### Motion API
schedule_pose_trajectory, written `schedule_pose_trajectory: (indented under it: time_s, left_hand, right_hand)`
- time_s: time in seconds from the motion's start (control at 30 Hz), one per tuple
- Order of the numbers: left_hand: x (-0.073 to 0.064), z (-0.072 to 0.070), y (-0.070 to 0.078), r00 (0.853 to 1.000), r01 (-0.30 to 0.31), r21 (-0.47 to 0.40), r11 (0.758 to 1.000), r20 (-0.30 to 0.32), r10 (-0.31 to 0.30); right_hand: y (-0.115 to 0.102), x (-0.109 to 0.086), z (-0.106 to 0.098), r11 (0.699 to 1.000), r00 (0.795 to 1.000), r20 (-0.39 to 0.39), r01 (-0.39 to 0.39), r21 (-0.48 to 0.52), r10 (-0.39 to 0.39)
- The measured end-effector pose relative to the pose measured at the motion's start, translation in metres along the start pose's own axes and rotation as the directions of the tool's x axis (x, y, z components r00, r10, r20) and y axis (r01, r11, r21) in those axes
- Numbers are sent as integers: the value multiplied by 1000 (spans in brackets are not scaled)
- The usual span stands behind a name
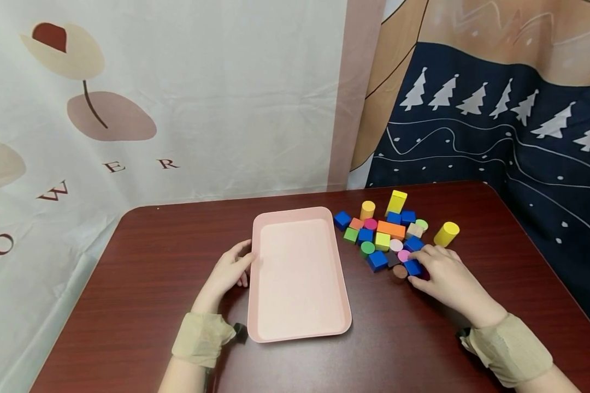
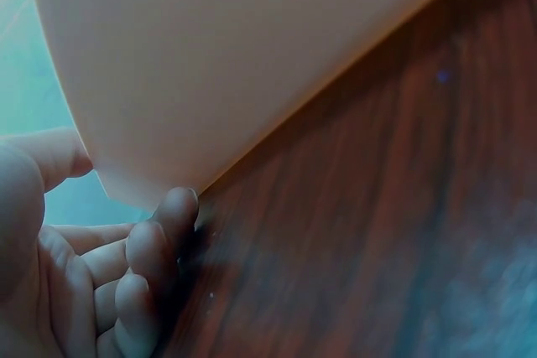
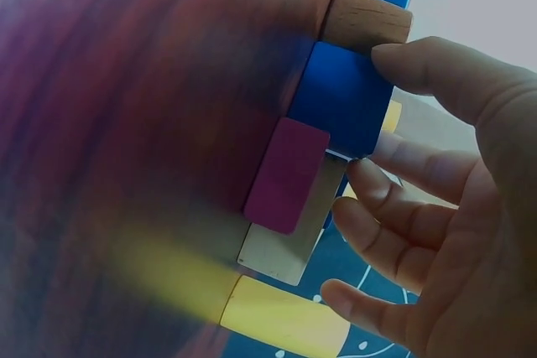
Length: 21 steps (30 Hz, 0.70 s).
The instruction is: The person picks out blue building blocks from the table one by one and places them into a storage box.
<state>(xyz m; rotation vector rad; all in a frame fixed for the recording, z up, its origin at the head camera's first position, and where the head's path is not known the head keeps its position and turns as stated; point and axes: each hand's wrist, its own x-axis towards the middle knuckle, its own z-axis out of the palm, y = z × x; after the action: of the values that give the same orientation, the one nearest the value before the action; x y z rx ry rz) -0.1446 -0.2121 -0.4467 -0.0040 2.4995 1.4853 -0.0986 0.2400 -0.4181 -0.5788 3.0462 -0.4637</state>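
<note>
My left hand (image 1: 228, 270) holds the left side of a pink tray (image 1: 300, 278), thumb at the rim. In the left wrist view the other fingers curl at the lower edge of the tray wall (image 2: 210, 56). On the right, my right hand (image 1: 444, 275) reaches into the near right part of a cluster of coloured blocks. Its thumb and index finger pinch a blue block (image 3: 340, 98). A brown round block (image 1: 400, 273) stands just left of the thumb. The right wrist view also shows a purple block (image 3: 288, 175) against the blue one.
Blocks in several colours crowd together right of the tray, among them an orange block (image 1: 391, 230) and a green cylinder (image 1: 367, 249). A tall yellow block (image 1: 396, 202) rises at the back. One yellow cylinder (image 1: 446, 234) stands apart beyond my right hand. Curtains hang behind the table (image 1: 167, 284).
</note>
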Motion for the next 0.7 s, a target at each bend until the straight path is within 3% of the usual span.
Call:
schedule_pose_trajectory:
  time_s: [0.7]
  left_hand:
    - [0, 1, -3, 1000, -10, 3, 1000, -14, 10]
  right_hand:
    - [0, -3, 3, 996, 996, -44, -74, 51, 76]
